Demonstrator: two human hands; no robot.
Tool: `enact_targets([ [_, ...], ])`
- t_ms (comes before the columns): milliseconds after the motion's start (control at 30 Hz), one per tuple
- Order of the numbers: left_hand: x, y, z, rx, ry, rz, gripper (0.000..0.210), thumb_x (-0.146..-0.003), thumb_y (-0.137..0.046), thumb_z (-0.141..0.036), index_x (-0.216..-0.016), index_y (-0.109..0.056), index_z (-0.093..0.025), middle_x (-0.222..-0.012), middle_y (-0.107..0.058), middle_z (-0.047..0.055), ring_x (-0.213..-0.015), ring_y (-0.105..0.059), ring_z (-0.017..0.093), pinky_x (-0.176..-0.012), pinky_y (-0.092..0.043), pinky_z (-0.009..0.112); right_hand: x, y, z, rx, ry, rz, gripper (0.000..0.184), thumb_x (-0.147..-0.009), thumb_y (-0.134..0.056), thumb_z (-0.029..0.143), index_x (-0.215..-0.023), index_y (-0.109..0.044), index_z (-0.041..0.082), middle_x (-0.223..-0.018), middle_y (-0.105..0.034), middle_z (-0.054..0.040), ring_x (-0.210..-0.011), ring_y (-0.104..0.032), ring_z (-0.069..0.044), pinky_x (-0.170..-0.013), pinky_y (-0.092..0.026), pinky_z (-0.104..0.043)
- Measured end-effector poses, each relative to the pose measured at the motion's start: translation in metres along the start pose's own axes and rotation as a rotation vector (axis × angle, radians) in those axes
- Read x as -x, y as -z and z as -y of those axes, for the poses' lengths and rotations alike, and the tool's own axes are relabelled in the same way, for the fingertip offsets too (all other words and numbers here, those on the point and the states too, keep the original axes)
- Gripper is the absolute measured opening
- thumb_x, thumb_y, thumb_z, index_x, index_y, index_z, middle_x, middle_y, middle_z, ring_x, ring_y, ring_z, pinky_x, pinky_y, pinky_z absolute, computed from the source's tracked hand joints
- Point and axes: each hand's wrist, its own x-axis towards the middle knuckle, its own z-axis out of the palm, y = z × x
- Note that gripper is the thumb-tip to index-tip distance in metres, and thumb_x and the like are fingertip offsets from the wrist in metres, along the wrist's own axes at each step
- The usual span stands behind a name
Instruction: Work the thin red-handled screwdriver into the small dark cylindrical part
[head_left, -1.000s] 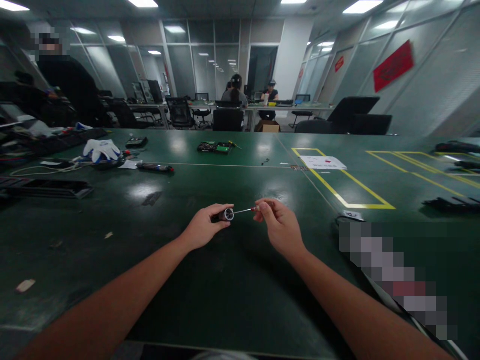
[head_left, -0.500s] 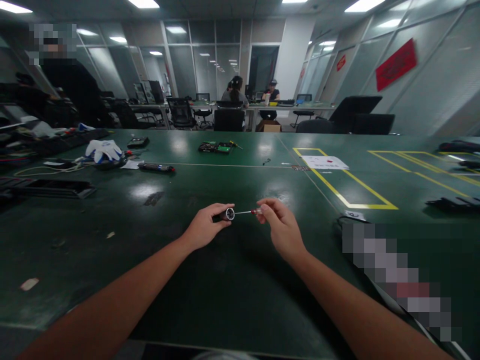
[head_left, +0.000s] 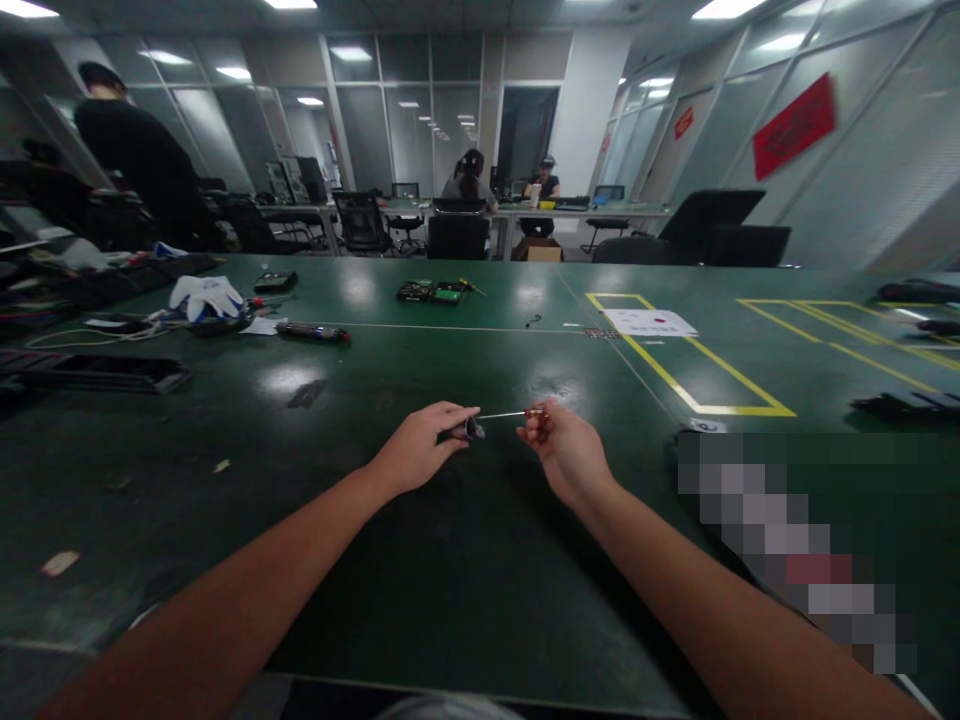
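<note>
My left hand (head_left: pixel 416 448) is closed around a small dark cylinder (head_left: pixel 468 429), thumb below and fingers above. The cylinder's round end points right, and a small greyish piece shows at its rim, too blurred to name. My right hand (head_left: pixel 571 455) grips a screwdriver (head_left: pixel 504 415) by its red, partly see-through handle. The thin metal shaft points left, and its tip reaches the left fingertips at the cylinder's upper edge. Whether the tip touches the cylinder I cannot tell. Both hands are just above the green tabletop (head_left: pixel 420 580).
White gloves (head_left: pixel 205 298), a dark pen-like tool (head_left: pixel 313 332) and cables lie at the left. Opened electronics (head_left: pixel 430 292) sit at the back. Yellow tape (head_left: pixel 742 411) frames a white sheet (head_left: pixel 649 323). A pixelated strip lies by my right forearm. Several people are beyond the table.
The screwdriver has risen slightly, its tip moving from the cylinder's open end to its upper edge. My right hand has turned and shifted a little right. The cylinder has tilted, and a greyish piece shows.
</note>
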Motion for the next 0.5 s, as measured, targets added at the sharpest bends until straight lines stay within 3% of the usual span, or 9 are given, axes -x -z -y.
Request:
enact_targets([
  [133, 0.001, -0.001, 0.005, -0.008, 0.036, -0.003, 0.047, -0.088, -0.068, -0.014, -0.134, -0.067, -0.026, -0.126, -0.068, 0.008, -0.115, -0.062, 0.026, -0.106, -0.045, 0.043, 0.000, 0.001, -0.002, 0.089, 0.090, -0.050, 0.031, -0.088, -0.063, 0.055, -0.086, -0.062, 0.023, -0.075, -0.065, -0.0033, -0.065, -0.063, -0.019, -0.070, -0.060, -0.037],
  [333, 0.003, -0.001, 0.005, -0.049, 0.113, -0.022, 0.042, -0.085, -0.072, -0.018, -0.127, -0.070, -0.024, -0.125, -0.068, 0.009, -0.115, -0.062, 0.029, -0.104, -0.046, 0.048, -0.002, 0.002, -0.008, 0.087, 0.087, -0.137, 0.030, -0.087, -0.065, 0.052, -0.088, -0.065, 0.022, -0.079, -0.068, -0.0040, -0.066, -0.063, -0.017, -0.062, -0.056, -0.032],
  [500, 0.004, -0.002, 0.001, -0.063, 0.103, -0.033, 0.041, -0.084, -0.073, -0.020, -0.124, -0.070, -0.023, -0.123, -0.068, 0.010, -0.113, -0.063, 0.031, -0.101, -0.046, 0.049, -0.011, 0.006, -0.009, 0.073, 0.139, -0.198, 0.028, -0.088, -0.065, 0.050, -0.086, -0.064, 0.022, -0.079, -0.068, -0.0035, -0.067, -0.064, -0.016, -0.066, -0.056, -0.032],
])
